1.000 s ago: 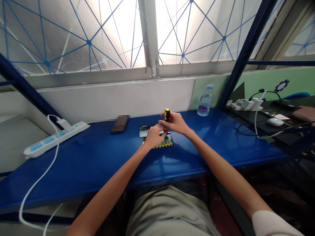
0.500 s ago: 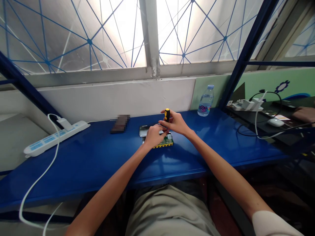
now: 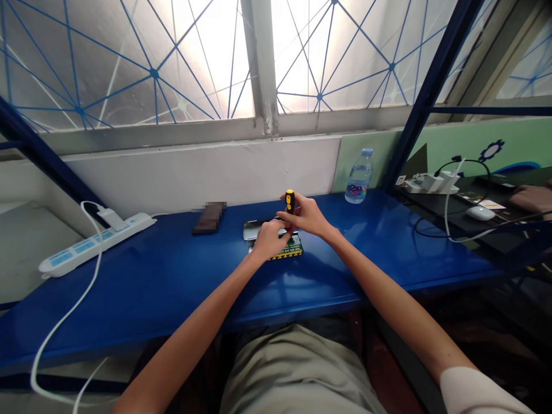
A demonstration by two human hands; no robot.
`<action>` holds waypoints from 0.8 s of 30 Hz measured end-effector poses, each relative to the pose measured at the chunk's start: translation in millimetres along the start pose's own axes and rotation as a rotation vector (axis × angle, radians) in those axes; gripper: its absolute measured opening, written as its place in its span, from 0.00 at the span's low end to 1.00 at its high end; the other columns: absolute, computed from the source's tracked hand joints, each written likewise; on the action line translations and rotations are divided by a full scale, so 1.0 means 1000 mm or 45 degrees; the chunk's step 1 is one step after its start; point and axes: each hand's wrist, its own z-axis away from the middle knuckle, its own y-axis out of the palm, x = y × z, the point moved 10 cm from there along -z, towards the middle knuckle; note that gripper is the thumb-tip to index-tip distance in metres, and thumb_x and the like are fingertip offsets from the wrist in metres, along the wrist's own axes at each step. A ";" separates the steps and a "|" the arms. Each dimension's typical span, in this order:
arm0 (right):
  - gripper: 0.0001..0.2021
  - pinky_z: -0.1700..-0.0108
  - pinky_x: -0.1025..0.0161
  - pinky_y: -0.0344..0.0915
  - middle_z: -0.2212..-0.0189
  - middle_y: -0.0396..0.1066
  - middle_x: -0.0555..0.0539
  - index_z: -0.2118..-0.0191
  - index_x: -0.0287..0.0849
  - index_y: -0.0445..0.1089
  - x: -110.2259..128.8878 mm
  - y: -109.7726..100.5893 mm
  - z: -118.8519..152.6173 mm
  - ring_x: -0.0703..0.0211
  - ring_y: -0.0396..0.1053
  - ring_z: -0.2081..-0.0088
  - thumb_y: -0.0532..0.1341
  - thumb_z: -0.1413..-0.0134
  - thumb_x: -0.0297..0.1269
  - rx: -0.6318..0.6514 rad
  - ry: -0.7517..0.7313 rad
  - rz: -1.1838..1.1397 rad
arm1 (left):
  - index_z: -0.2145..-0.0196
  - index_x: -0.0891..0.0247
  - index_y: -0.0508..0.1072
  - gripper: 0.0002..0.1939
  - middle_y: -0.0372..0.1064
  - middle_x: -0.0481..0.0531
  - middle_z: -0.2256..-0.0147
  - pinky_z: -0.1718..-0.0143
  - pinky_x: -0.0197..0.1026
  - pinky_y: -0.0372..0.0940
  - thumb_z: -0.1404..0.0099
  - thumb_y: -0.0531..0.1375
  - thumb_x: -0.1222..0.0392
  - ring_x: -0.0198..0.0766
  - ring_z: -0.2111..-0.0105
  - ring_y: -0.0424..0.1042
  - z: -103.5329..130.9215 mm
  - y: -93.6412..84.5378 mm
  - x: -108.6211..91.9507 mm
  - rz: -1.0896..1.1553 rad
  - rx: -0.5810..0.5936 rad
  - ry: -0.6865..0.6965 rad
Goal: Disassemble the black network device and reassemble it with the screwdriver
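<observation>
My right hand point(image 3: 308, 215) is closed around a yellow and black screwdriver point(image 3: 290, 200), held upright with its handle on top. Its lower end is hidden among my fingers. Under both hands lies a green circuit board point(image 3: 295, 247) with a yellow and black edge. My left hand point(image 3: 269, 238) rests over the board's left part, its fingers bent toward the screwdriver's lower end; what they grip, if anything, is hidden. A shiny silver-grey panel point(image 3: 250, 230) shows just behind my left hand.
On the blue table point(image 3: 172, 287), a dark pixelated object point(image 3: 210, 218) lies left of the board. A white power strip point(image 3: 97, 244) with a cable is farther left. A water bottle point(image 3: 359, 177) stands back right. Another person's hand point(image 3: 532, 200) shows at the far right.
The whole view has shifted slightly. The screwdriver's handle stands a little farther left in the picture. Both hands keep nearly the same pose over the board.
</observation>
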 end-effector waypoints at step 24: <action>0.17 0.72 0.65 0.59 0.74 0.68 0.53 0.56 0.42 0.67 -0.001 0.000 0.000 0.63 0.65 0.76 0.66 0.49 0.43 0.003 0.001 -0.012 | 0.63 0.59 0.82 0.10 0.81 0.51 0.62 0.53 0.42 0.70 0.39 0.63 0.70 0.45 0.59 0.79 0.001 -0.003 -0.002 0.006 -0.011 -0.006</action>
